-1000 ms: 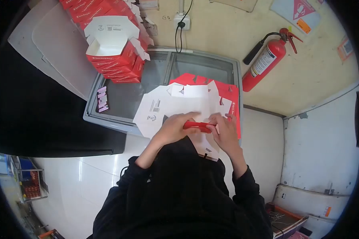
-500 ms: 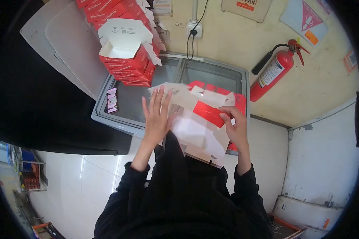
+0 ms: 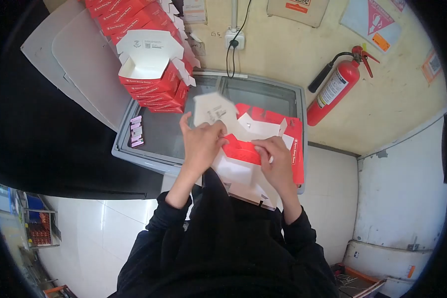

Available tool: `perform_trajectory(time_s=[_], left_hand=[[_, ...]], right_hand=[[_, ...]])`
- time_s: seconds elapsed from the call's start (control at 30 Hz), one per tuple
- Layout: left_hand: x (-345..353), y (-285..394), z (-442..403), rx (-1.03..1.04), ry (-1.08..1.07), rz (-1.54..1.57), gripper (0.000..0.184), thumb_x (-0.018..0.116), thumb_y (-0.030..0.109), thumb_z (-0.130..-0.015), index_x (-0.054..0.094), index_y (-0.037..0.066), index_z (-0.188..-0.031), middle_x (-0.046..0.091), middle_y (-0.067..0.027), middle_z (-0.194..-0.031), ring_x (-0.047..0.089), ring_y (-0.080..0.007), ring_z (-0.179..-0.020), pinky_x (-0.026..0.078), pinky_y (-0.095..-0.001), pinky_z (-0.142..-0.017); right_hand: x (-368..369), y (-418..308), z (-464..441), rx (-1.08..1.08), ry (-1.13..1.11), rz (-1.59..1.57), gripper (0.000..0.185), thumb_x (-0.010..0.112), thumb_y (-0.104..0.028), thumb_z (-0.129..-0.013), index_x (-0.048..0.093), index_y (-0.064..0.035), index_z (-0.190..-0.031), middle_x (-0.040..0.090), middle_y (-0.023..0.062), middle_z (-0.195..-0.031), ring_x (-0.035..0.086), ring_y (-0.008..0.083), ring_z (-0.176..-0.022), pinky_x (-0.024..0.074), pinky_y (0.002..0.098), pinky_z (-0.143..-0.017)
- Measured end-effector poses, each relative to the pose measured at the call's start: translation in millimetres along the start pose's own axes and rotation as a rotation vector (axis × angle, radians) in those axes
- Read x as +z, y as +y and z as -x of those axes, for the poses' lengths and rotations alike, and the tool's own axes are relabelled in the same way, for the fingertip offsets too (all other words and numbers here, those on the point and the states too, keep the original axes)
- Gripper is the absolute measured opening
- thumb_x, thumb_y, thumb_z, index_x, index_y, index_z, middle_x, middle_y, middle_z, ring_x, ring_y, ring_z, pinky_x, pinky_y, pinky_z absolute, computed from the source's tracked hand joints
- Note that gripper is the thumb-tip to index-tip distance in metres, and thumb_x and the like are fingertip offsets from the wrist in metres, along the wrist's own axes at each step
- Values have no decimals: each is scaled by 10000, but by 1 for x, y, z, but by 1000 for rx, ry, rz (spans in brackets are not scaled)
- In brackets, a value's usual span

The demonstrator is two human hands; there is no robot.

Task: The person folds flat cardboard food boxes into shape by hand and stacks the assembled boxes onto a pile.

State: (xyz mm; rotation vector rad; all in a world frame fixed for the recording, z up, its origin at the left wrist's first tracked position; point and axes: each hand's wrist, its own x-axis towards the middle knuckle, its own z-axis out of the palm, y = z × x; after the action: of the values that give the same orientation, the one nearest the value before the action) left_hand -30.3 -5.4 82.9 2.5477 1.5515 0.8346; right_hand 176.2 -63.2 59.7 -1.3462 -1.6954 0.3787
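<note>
A partly folded cardboard food box [image 3: 242, 151] is held between my hands, its red panel towards me and its white lid flap [image 3: 214, 111] standing up behind. My left hand [image 3: 199, 146] pinches the left end of the red panel, index and thumb closed on it. At the panel's right end, my right hand [image 3: 277, 161] grips the edge between thumb and fingers. Beneath and behind lie flat red-and-white box blanks [image 3: 297, 161], partly covered by the held box and my right hand.
A tall stack of folded red boxes [image 3: 156, 94] stands at the back left of the glass-topped freezer [image 3: 184, 136], the front one open. A phone [image 3: 136, 131] lies near its left edge. A fire extinguisher [image 3: 336, 87] hangs on the wall at right, and a plugged socket [image 3: 235, 39] is behind.
My left hand has gone from spread fingers against the white flap to pinching the red panel. My right hand has moved slightly left and down, and the red panel has shifted left with it.
</note>
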Motion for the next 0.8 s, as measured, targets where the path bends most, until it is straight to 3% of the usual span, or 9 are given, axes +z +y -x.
perform_trajectory(time_s=[0.13, 0.23, 0.33, 0.43, 0.47, 0.5, 0.6, 0.67, 0.8], left_hand=[[3, 20, 0, 216, -3, -236, 160, 734, 149, -745, 635, 133, -869, 614, 21, -610, 636, -162, -668, 169, -608, -1123], [1, 19, 3, 220, -7, -171, 252, 703, 159, -758, 646, 147, -1003, 650, 11, -820, 633, -143, -870, 158, -629, -1121], [9, 37, 17, 196, 36, -150, 456, 706, 168, -764, 604, 149, -1207, 636, -20, -1095, 591, -155, -1096, 168, -606, -1124], [44, 33, 40, 183, 106, -110, 620, 725, 179, -759, 530, 130, -1346, 583, -43, -1274, 531, -187, -1250, 194, -548, -1135], [60, 25, 45, 185, 138, -89, 666, 733, 183, -756, 505, 121, -1379, 565, -50, -1316, 511, -199, -1288, 206, -525, -1139], [65, 17, 45, 198, 159, -14, 518, 620, 166, -829, 556, 58, -1332, 582, -76, -1298, 514, -246, -1291, 340, -483, -1091], [84, -4, 58, 301, 302, 124, 592, 737, 125, -759, 544, 78, -1317, 567, -89, -1332, 506, -285, -1307, 398, -481, -1057], [91, -9, 65, 337, 248, 188, 563, 755, 141, -765, 562, 55, -1287, 545, -149, -1367, 481, -334, -1331, 410, -507, -1062], [59, 13, 54, 161, 17, 490, 622, 741, 212, -832, 503, 37, -1379, 445, -196, -1473, 435, -360, -1371, 350, -504, -1115]], right_hand=[[15, -5, 2, -179, -20, 11, 214, 662, 19, -812, 697, -64, -1006, 595, 96, -841, 558, 282, -848, 428, 384, -763], [9, -3, -1, -94, -19, -5, 205, 671, 10, -821, 694, -70, -1009, 617, 89, -870, 580, 280, -888, 447, 387, -790], [11, -1, 0, -1, 114, -81, 266, 706, 37, -830, 678, -49, -1079, 675, 79, -929, 618, 171, -884, 492, 299, -733], [20, 3, 9, 81, 95, -288, 372, 704, -41, -880, 590, -34, -1234, 678, 83, -1099, 624, 163, -968, 510, 300, -810], [24, 1, 10, 126, 220, -254, 397, 693, -88, -899, 547, -26, -1263, 673, 86, -1111, 634, 185, -978, 511, 318, -834], [29, -1, 8, 168, 348, -218, 430, 681, -135, -919, 505, -18, -1292, 667, 89, -1123, 644, 207, -988, 512, 336, -857], [26, 38, 15, 502, 329, -584, 522, 675, -221, -937, 421, -34, -1352, 576, 139, -1270, 652, 249, -1029, 554, 350, -814], [11, 47, 15, 896, -59, -1396, 511, 675, -210, -937, 428, -30, -1346, 532, 165, -1322, 626, 231, -1092, 561, 352, -813], [31, 49, 21, 692, 180, -979, 659, 717, -145, -899, 291, -4, -1381, 521, 134, -1268, 578, 205, -1134, 553, 355, -855]])
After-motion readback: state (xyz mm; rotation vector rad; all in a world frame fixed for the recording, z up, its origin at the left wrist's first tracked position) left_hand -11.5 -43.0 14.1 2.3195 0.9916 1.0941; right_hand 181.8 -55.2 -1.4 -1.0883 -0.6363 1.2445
